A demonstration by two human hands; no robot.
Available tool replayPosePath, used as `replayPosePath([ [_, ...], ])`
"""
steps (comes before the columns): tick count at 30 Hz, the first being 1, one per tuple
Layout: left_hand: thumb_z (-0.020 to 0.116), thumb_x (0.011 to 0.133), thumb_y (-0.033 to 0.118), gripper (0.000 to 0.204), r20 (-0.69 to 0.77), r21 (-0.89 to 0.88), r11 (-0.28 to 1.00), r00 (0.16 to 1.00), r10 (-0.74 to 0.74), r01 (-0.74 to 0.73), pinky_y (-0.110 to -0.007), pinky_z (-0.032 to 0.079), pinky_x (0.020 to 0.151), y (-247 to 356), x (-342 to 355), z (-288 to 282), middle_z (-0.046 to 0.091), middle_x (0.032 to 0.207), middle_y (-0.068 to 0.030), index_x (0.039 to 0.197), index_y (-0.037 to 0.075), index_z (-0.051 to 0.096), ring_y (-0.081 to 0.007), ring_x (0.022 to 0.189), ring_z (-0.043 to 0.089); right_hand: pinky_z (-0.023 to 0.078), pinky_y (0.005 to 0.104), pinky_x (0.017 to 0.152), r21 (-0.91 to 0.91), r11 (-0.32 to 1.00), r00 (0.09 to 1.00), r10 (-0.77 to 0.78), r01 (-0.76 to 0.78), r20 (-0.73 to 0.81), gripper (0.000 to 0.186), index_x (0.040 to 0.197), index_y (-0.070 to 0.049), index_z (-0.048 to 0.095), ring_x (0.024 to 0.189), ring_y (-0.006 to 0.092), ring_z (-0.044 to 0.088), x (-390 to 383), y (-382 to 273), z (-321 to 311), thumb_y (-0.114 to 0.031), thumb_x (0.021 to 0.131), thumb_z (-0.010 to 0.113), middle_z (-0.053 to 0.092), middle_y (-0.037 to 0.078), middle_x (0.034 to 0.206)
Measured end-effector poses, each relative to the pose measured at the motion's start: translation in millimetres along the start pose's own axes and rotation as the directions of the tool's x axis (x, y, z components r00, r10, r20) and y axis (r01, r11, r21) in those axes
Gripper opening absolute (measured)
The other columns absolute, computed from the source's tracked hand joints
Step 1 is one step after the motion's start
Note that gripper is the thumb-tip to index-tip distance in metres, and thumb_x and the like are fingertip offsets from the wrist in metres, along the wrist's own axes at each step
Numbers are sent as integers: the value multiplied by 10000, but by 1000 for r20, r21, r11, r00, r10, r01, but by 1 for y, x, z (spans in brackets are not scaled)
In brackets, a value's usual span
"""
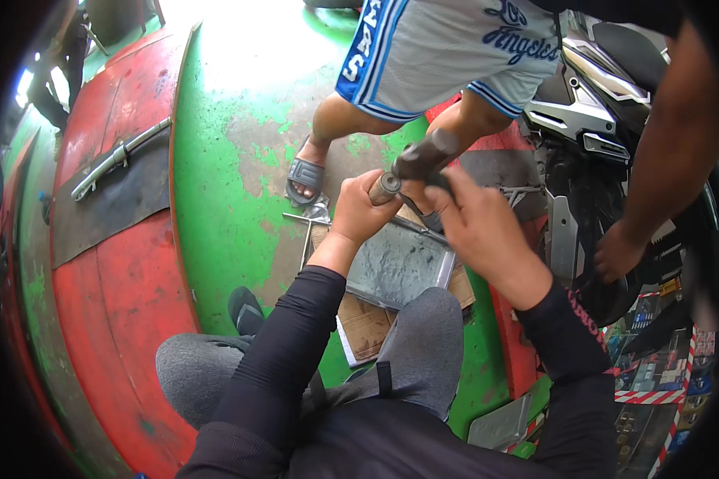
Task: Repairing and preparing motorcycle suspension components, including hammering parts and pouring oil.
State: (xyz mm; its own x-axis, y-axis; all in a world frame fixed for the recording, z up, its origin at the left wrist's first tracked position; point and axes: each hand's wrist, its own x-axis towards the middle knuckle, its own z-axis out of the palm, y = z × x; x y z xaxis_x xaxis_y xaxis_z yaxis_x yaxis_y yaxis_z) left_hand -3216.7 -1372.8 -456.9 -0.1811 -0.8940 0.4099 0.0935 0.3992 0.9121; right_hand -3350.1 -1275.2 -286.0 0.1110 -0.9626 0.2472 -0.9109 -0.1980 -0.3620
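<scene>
My left hand (pixel 358 209) is closed round a metal tube (pixel 387 187), its round end with a central hole facing up. In my right hand (pixel 487 227) is a hammer (pixel 425 155), gripped by its dark handle. The hammer head is smeared by motion and hangs just above and right of the tube's end; I cannot tell whether they touch. Below my hands a shallow metal tray (pixel 395 267) with dark wet marks lies on flattened cardboard (pixel 363 327). A T-handle wrench (pixel 307 231) rests at the tray's left side.
Another person in shorts stands close ahead, one sandalled foot (pixel 304 177) near the tray and a hand (pixel 619 251) by a motorcycle (pixel 587 120). On the red platform (pixel 120 319) at left, a long metal tube part (pixel 120 162) lies on a dark mat. A glass display case (pixel 643 383) stands lower right.
</scene>
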Motion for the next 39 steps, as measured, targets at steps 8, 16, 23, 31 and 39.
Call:
replayPosePath([
  [8, 773, 766, 165, 203, 50, -6, 1000, 999, 2, -2, -412, 514, 649, 6, -8, -3, 651, 743, -191, 864, 22, 668, -392, 671, 630, 514, 513, 588, -5, 1000, 992, 31, -30, 119, 226, 1097, -7, 557, 688, 462, 658, 5, -14, 6, -206, 1007, 614, 660, 241, 748],
  [16, 773, 746, 139, 208, 51, 42, 999, 998, -32, 30, -423, 523, 668, 4, -8, -6, 672, 779, -194, 890, 19, 681, -397, 712, 657, 477, 534, 570, 125, 992, 982, -2, 26, -190, 175, 1083, -52, 576, 677, 460, 656, -4, -3, 5, -212, 1015, 595, 640, 247, 712],
  [23, 741, 768, 124, 200, 64, -2, 999, 997, -51, 51, -381, 548, 693, 9, -5, -8, 710, 803, -177, 940, 24, 721, -296, 717, 712, 503, 559, 608, 165, 986, 997, 36, -25, -64, 211, 1062, -34, 581, 689, 472, 662, 6, -27, -10, -240, 1018, 590, 658, 271, 744],
  [31, 754, 761, 133, 173, 41, 31, 999, 999, -14, 12, -393, 521, 646, 6, -3, -8, 673, 751, -178, 870, 17, 684, -320, 659, 664, 506, 525, 586, 69, 997, 999, -21, 24, -43, 206, 1054, -4, 566, 703, 450, 679, 9, -23, 2, -204, 1018, 599, 658, 264, 736],
  [39, 776, 755, 161, 206, 41, 20, 1000, 999, -24, 23, -420, 520, 658, 6, -6, -4, 664, 751, -184, 872, 25, 675, -389, 688, 653, 514, 489, 564, -46, 999, 999, 11, -9, 44, 198, 1072, -30, 571, 687, 432, 685, 5, -20, 5, -221, 1025, 587, 653, 226, 692],
])
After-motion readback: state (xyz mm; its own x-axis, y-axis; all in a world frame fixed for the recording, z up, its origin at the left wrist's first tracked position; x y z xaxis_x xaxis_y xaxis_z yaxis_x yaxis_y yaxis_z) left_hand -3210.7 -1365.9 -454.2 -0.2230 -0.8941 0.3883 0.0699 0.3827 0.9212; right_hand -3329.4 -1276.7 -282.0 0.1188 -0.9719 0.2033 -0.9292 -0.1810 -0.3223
